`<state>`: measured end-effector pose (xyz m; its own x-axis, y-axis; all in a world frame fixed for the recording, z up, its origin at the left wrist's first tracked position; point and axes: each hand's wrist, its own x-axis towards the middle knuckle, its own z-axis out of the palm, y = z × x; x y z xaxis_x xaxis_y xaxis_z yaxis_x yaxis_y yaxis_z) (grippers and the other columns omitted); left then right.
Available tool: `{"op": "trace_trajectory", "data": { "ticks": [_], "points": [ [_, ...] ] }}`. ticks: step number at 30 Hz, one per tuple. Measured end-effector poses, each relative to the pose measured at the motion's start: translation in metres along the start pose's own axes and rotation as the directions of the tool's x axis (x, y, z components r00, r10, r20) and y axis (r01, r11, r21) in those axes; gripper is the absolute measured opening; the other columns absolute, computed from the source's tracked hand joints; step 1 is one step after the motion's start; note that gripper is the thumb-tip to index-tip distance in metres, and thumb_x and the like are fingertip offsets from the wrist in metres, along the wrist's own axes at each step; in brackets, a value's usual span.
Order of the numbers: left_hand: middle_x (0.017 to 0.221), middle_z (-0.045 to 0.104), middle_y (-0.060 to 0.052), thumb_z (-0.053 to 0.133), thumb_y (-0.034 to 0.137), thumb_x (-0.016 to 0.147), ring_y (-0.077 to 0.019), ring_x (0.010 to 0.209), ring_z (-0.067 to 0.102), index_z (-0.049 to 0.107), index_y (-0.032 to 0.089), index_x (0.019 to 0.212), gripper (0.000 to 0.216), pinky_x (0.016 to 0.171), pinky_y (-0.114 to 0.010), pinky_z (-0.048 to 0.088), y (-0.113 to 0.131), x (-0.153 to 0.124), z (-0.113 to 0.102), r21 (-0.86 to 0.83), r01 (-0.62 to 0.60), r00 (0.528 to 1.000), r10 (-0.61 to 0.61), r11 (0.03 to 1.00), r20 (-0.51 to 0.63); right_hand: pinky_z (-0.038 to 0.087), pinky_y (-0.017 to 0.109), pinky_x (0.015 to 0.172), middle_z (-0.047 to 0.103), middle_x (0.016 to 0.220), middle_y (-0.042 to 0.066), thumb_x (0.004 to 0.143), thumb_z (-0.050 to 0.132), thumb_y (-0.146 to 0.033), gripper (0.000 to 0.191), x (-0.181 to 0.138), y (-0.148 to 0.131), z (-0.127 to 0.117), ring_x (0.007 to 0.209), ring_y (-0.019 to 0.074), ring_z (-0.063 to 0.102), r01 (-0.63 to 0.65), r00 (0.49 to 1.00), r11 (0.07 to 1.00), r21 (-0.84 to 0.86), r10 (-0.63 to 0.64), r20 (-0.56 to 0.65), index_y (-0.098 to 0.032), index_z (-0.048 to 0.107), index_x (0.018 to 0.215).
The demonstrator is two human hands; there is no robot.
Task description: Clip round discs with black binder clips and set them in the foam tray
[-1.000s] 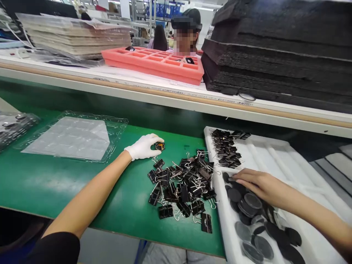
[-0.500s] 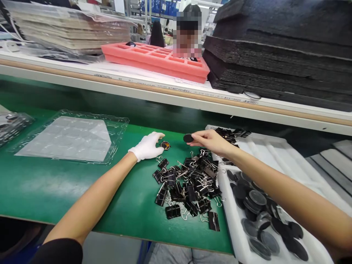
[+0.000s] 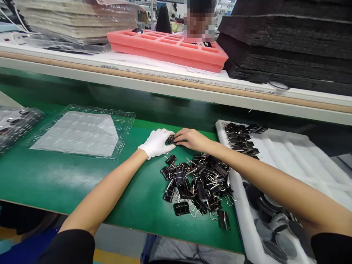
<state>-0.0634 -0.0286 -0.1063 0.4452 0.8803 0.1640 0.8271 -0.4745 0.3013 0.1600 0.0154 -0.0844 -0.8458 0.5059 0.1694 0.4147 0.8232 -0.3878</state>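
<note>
Pink compartmented tray just beside black stacked sheets

"Camera: count and seat?"

"One, worn on the person's head, as seen from where I stand. Set above the near edge of the green bench."

"Facing?"

"Forward and down, rolled a little; the white shelf slopes down to the right."

"Nearness?"

"Closest: black sleeves, lower corners. Middle distance: left hand and right hand, near centre. Farther: coral foam tray. Beyond that: a co-worker, cropped by the top edge."
</note>
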Motion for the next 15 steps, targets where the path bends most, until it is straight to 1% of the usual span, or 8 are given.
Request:
{"op": "trace_trajectory", "data": {
  "ticks": [3, 6, 7, 9, 11, 12, 13, 15],
  "points": [
    [0.122, 0.067, -0.010, 0.063, 0.051, 0.092, -0.0325, 0.113, 0.061, 0.061, 0.024, 0.136, 0.051, 0.093, -0.043, 0.045, 0.000, 0.001, -0.001, 0.022, -0.002, 1.000, 0.001, 1.000, 0.021, 0.058, 0.046, 0.098, 0.075, 0.120, 0.010, 0.095, 0.068, -0.019, 0.021, 0.005, 0.002, -0.002, 0.109, 0.0271, 0.070, 0.019, 1.000, 1.000, -0.016, -0.018, 0.024, -0.023, 0.082, 0.111],
    [0.120, 0.066, -0.011, 0.060, 0.052, 0.093, -0.0327, 0.112, 0.060, 0.057, 0.026, 0.143, 0.056, 0.091, -0.042, 0.045, 0.002, 0.001, -0.003, 0.048, 0.009, 0.999, -0.011, 0.999, 0.051, 0.056, 0.045, 0.102, 0.072, 0.128, 0.009, 0.097, 0.063, -0.018, 0.028, 0.005, -0.002, -0.015, 0.114, 0.0256, 0.068, 0.049, 0.991, 0.999, 0.003, -0.049, 0.125, -0.023, 0.079, 0.119],
    [0.120, 0.065, -0.011, 0.060, 0.052, 0.094, -0.0329, 0.112, 0.060, 0.056, 0.027, 0.145, 0.057, 0.090, -0.042, 0.045, 0.003, 0.001, -0.004, 0.054, 0.012, 0.998, -0.015, 0.998, 0.055, 0.055, 0.046, 0.103, 0.070, 0.131, 0.009, 0.097, 0.062, -0.017, 0.032, 0.003, -0.006, -0.020, 0.117, 0.0260, 0.067, 0.034, 0.989, 0.999, -0.004, -0.033, 0.141, -0.024, 0.077, 0.124],
    [0.122, 0.064, -0.012, 0.059, 0.051, 0.094, -0.0333, 0.113, 0.059, 0.054, 0.028, 0.148, 0.059, 0.092, -0.043, 0.045, 0.004, 0.000, -0.005, 0.057, 0.009, 0.999, -0.012, 0.998, 0.047, 0.054, 0.047, 0.104, 0.068, 0.133, 0.010, 0.096, 0.063, -0.018, 0.036, -0.004, -0.018, -0.033, 0.119, 0.0271, 0.065, -0.032, 0.992, 0.999, -0.005, 0.033, 0.124, -0.024, 0.074, 0.130],
    [0.130, 0.061, -0.012, 0.060, 0.048, 0.094, -0.0336, 0.118, 0.057, 0.051, 0.029, 0.152, 0.062, 0.094, -0.044, 0.045, 0.005, -0.002, -0.005, 0.046, -0.024, 1.000, 0.023, 0.999, 0.020, 0.055, 0.044, 0.100, 0.070, 0.127, 0.009, 0.097, 0.063, -0.023, 0.034, -0.014, -0.033, -0.045, 0.114, 0.0259, 0.067, -0.093, 0.989, 0.994, 0.060, 0.085, 0.123, -0.023, 0.074, 0.129],
    [0.136, 0.058, -0.011, 0.061, 0.047, 0.093, -0.0335, 0.120, 0.056, 0.051, 0.031, 0.152, 0.061, 0.095, -0.044, 0.045, 0.005, -0.003, -0.006, 0.039, -0.055, 0.998, 0.055, 0.998, 0.011, 0.056, 0.041, 0.098, 0.072, 0.124, 0.008, 0.098, 0.062, -0.026, 0.031, -0.019, -0.041, -0.050, 0.110, 0.0245, 0.069, -0.110, 0.983, 0.988, 0.112, 0.091, 0.159, -0.024, 0.075, 0.126],
    [0.140, 0.056, -0.010, 0.061, 0.045, 0.094, -0.0330, 0.122, 0.055, 0.053, 0.034, 0.151, 0.059, 0.096, -0.044, 0.044, 0.005, -0.003, -0.007, 0.035, -0.089, 0.996, 0.089, 0.995, 0.008, 0.056, 0.038, 0.096, 0.074, 0.121, 0.006, 0.099, 0.061, -0.028, 0.030, -0.024, -0.047, -0.054, 0.107, 0.0230, 0.070, -0.121, 0.972, 0.978, 0.168, 0.083, 0.220, -0.024, 0.076, 0.124],
    [0.144, 0.055, -0.006, 0.058, 0.044, 0.096, -0.0314, 0.122, 0.055, 0.059, 0.038, 0.144, 0.049, 0.097, -0.043, 0.044, 0.005, -0.004, -0.007, 0.041, -0.138, 0.990, 0.137, 0.990, 0.022, 0.055, 0.032, 0.093, 0.076, 0.122, 0.002, 0.098, 0.057, -0.024, 0.032, -0.034, -0.057, -0.058, 0.107, 0.0205, 0.070, -0.161, 0.931, 0.953, 0.257, 0.060, 0.359, -0.026, 0.076, 0.124]
  ]
}}
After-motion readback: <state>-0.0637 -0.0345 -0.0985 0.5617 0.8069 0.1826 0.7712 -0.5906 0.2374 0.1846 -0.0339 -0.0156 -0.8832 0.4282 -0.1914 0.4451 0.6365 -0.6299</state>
